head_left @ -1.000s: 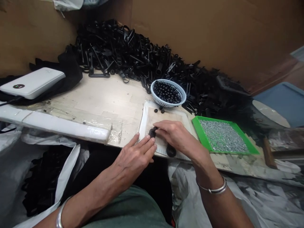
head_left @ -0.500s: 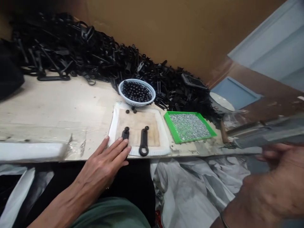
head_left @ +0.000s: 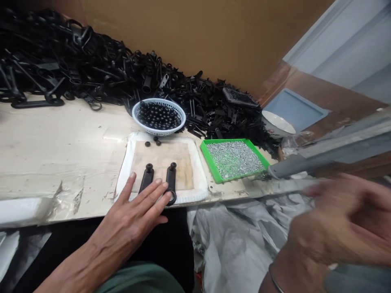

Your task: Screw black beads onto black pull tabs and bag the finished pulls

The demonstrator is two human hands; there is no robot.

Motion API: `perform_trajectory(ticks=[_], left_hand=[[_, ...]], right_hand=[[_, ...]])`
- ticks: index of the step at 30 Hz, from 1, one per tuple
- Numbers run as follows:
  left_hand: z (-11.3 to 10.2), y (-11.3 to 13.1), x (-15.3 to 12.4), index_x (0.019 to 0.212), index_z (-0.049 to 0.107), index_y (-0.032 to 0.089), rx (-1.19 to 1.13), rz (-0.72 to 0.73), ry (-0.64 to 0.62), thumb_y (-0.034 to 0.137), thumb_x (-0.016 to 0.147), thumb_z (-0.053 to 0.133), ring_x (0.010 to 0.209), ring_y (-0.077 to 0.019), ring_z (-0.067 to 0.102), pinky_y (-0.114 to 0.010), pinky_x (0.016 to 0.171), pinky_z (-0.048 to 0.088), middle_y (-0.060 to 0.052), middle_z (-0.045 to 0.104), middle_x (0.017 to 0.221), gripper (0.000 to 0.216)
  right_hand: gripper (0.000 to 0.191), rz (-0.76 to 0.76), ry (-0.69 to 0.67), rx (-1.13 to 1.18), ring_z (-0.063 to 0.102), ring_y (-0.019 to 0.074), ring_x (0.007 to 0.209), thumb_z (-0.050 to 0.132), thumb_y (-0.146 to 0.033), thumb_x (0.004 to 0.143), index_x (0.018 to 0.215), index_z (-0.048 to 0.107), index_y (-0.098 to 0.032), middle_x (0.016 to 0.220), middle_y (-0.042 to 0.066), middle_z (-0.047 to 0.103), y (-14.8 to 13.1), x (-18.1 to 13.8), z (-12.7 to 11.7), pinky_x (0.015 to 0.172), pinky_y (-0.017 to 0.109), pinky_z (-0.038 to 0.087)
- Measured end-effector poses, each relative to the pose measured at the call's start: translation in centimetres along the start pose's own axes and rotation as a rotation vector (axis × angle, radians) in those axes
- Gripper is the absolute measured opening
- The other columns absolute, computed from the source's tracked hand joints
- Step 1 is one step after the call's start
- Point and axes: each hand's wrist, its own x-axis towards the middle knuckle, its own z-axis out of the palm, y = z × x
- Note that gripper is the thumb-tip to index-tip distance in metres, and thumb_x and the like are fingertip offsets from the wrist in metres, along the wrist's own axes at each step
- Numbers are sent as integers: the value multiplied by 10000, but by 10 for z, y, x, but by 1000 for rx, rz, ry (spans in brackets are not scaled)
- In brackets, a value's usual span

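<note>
Two black plastic arms, one on the left [head_left: 148, 175] and one on the right [head_left: 171, 176], lie side by side on a brown pad with a white border [head_left: 183, 162]. Each has a small knob at its far end. My left hand [head_left: 137, 211] lies flat and open with its fingertips over the near ends of both arms. My right hand [head_left: 339, 219] is off the table at the right, blurred by motion, with its fingers curled; whether it holds anything is unclear. A long grey bar [head_left: 320, 158] runs just above it.
A white basket [head_left: 181, 121] of black beads stands behind the pad, with loose beads [head_left: 152, 142] before it. A green tray [head_left: 207, 159] of small metal pins sits to the right. A heap of black plastic parts [head_left: 91, 69] lines the cardboard wall. A white bowl [head_left: 276, 122] and plastic bags [head_left: 238, 240] are nearby.
My right hand left the black arms on the pad and swung off to the right. My left hand slid over the near ends of both arms. The view turned right.
</note>
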Motion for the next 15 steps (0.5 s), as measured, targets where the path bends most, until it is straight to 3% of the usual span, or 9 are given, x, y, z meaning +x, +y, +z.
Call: perform_trajectory(ticks=[2,4,6,9,15], left_hand=[[5,4,6,1253,554,151,-36,-4,8,283,958,529,1253,-238,535,-564,1202,119,-92,579,1333,324],[7,5,9,1234,566,155,-57,10,29,292,967,515,1231,-230,555,-565,1203,107,-83,605,1302,305],[6,4,8,1228,570,153,-59,20,40,295,973,501,1223,-228,562,-571,1203,91,-82,612,1292,299],[0,-1,2,1245,556,141,-34,3,33,260,969,511,1230,-226,556,-568,1203,101,-90,600,1308,304],[-5,-3,-6,1241,558,113,-14,16,24,225,949,547,1233,-244,553,-577,1199,119,-112,596,1307,314]], right_hand=[[272,-136,-175,-34,636,298,980,482,-337,945,1145,665,-308,1056,62,691,-3,1,15,837,460,485],[223,-242,-506,-133,654,259,882,509,-256,925,962,726,-226,950,73,714,1,8,34,770,398,494],[230,-215,-748,-288,655,249,863,502,-224,922,943,730,-209,927,76,720,8,18,52,709,356,467],[164,-128,-874,-426,649,239,783,579,-261,880,869,742,-248,823,56,721,15,28,69,594,305,383],[157,-92,-924,-422,609,213,694,594,-210,820,732,716,-256,712,31,689,12,30,72,537,281,285]])
